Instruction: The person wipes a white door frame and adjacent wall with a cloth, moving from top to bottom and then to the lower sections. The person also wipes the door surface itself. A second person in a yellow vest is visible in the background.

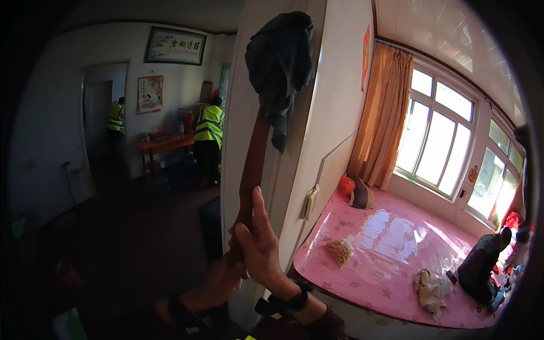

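A long brown wooden handle [254, 156] stands almost upright in front of me, leaning slightly right at the top. Dark grey-green cloth [280, 56] is bunched over its upper end and hides what lies beneath; a loose tail hangs down. The cloth lies over the upper part of the pale door frame [283, 170] in this view; whether it touches is unclear. My left hand [224, 283] is closed around the handle's lower end, in shadow. Just above it, my right hand [262, 249] holds the handle too, thumb across the front and index finger stretched upward along it.
Right of the frame, a pink-covered bed platform [368, 272] carries a bag of tan pieces [340, 251], a beige cloth [430, 292] and a dark garment [481, 269]. In the dim left room, a person in a yellow vest [209, 126] is at a wooden table [164, 144]; another stands in a doorway [115, 122].
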Available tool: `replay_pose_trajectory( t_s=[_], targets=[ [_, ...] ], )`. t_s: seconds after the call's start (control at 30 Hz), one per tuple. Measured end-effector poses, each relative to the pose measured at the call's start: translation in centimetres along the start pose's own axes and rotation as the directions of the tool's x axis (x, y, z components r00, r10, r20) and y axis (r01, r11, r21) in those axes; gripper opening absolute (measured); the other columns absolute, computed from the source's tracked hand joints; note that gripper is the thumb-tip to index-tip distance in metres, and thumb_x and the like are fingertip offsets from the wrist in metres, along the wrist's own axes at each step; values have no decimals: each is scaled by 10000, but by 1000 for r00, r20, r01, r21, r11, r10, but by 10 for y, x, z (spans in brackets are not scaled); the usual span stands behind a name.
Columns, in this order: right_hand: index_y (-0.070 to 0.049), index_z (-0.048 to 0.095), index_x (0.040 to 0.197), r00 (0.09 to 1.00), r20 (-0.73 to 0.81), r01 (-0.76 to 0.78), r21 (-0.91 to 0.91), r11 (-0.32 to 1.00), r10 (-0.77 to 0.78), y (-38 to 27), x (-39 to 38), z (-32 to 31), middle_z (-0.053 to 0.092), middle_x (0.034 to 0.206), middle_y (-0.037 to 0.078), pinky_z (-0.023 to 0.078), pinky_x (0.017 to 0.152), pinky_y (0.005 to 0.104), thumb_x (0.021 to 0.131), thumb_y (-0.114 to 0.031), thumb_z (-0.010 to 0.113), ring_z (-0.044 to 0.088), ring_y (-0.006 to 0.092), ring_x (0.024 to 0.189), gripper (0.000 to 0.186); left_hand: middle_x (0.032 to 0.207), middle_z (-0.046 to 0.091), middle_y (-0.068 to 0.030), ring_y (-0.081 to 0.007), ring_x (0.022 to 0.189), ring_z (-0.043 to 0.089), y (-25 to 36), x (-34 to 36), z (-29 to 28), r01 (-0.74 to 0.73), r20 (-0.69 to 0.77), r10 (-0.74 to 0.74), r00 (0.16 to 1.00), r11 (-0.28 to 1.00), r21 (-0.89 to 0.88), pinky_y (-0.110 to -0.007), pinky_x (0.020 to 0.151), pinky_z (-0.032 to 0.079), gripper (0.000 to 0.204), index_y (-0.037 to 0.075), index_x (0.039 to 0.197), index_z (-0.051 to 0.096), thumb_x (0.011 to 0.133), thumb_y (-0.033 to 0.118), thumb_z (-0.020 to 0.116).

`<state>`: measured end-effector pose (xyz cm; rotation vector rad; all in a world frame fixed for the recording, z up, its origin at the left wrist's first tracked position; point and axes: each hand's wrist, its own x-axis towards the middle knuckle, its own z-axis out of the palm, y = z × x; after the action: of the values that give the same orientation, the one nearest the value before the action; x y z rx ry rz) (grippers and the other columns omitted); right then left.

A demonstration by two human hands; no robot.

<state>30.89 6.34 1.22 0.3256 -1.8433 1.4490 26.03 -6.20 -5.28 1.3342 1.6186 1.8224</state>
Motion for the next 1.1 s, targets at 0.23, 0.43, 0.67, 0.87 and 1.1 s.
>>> replay_pose_trajectory(
  t_s=[0.23, 0.43, 0.67, 0.87, 1.1],
  targets=[
    [-75, 209, 1567, 991, 128, 40, -46, 998, -34, 25, -19, -14, 646, 1152, 186, 569, 760, 340, 1002, -138, 551, 690, 237, 913, 663, 852, 598, -59, -106, 635, 554, 19, -11, 29, 10, -221, 30, 975, 984, 181, -269, 571, 475, 302, 6, 1242, 513, 1055, 214, 399],
    [6, 215, 1546, 990, 70, 112, 171, 979, -126, 18, -38, -11, 643, 1120, 198, 561, 792, 347, 967, -109, 605, 684, 253, 930, 707, 926, 672, -172, -248, 715, 653, 29, -24, 44, -140, -270, 426, 863, 716, 684, -359, 632, 532, 334, -42, 1270, 521, 1003, 157, 496],
    [39, 130, 1546, 978, 165, 128, 28, 991, -131, 9, -60, -5, 512, 1305, 257, 513, 885, 374, 962, -61, 563, 614, 278, 1086, 735, 974, 663, -223, -320, 741, 659, 16, -64, 45, 28, -158, 267, 951, 433, 901, -372, 662, 550, 396, -53, 1301, 477, 983, 178, 532],
    [-46, 34, 1578, 972, 33, 224, 176, 958, -234, -1, -65, -2, 539, 999, 91, 476, 578, 244, 975, -14, 414, 512, 109, 660, 714, 1010, 656, -195, -239, 843, 683, 31, -79, 58, -83, -67, 162, 984, 767, 636, -330, 741, 562, 436, -33, 1303, 499, 929, 158, 616],
    [-96, 110, 1587, 989, 3, 141, 249, 958, -146, -41, -28, -26, 527, 1096, 59, 382, 542, 206, 1006, -63, 413, 428, 43, 663, 656, 1177, 624, -174, -189, 893, 688, 48, -161, 88, 387, -303, -253, 919, 729, 565, -305, 783, 566, 495, -21, 1326, 514, 891, 140, 686]
  ],
)
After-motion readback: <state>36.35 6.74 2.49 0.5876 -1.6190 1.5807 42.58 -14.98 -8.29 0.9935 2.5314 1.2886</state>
